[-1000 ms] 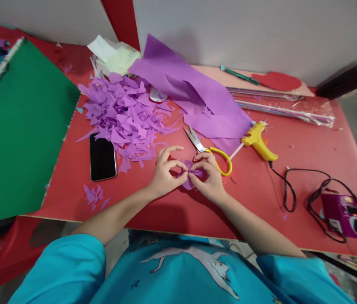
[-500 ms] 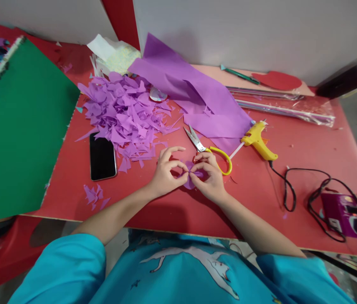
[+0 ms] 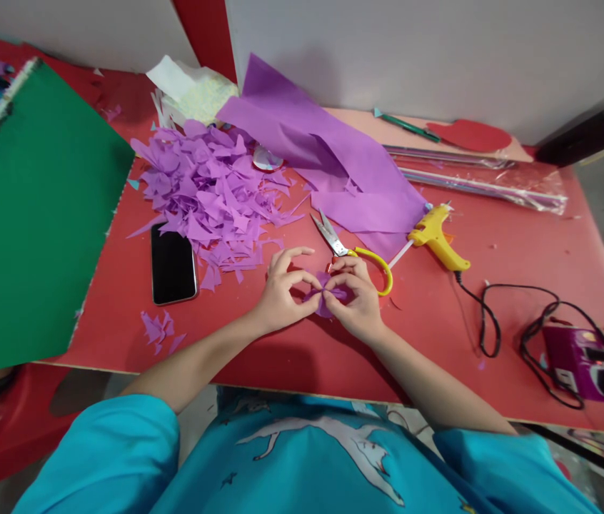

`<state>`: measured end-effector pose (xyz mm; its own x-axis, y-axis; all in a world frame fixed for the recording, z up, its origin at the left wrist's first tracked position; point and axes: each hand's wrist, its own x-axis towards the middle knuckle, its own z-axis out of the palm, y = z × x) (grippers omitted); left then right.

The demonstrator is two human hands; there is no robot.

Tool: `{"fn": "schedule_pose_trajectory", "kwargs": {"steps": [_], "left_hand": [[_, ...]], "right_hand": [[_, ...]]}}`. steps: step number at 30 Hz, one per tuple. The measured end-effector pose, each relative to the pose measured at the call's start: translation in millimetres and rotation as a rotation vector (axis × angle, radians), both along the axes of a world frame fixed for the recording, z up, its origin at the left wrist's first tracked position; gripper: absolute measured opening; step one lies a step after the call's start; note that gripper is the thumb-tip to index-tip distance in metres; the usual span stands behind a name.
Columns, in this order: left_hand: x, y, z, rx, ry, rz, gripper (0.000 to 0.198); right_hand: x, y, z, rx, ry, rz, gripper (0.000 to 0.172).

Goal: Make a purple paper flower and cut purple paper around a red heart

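Between my hands is a small purple piece of felt or paper (image 3: 324,308), gathered at its middle. My left hand (image 3: 284,294) pinches it with thumb and index finger, the other fingers raised. My right hand (image 3: 356,296) pinches it from the other side, fingertips meeting those of the left. Scissors (image 3: 337,243) with yellow handles lie open just beyond my right hand, which partly covers them. Farther left spreads a heap of purple cut scraps (image 3: 210,185).
A black phone (image 3: 173,268) lies left of my hands, beside a large green board (image 3: 50,221). Purple sheets (image 3: 334,168) lie toward the wall. A yellow glue gun (image 3: 438,237) rests at right, its cord running near a purple power box (image 3: 575,360). Wrapped sticks (image 3: 484,185) lie behind.
The fingertips of both hands have shifted slightly to the right, drawing the purple piece into a tighter gather. Other things on the table stay where they were.
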<state>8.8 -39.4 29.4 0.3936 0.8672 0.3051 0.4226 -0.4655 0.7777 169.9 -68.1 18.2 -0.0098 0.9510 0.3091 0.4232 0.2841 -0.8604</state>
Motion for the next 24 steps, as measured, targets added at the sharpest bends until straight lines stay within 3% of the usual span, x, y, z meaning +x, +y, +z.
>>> {"fn": "schedule_pose_trajectory", "kwargs": {"steps": [14,24], "left_hand": [[-4,5,-10.0,-0.047,-0.185,0.095,0.018],[-2,1,-3.2,-0.053,-0.040,-0.055,0.021]], "right_hand": [[0,1,0.5,0.018,0.021,-0.041,0.008],[0,1,0.4,0.011,0.003,-0.032,0.007]]}}
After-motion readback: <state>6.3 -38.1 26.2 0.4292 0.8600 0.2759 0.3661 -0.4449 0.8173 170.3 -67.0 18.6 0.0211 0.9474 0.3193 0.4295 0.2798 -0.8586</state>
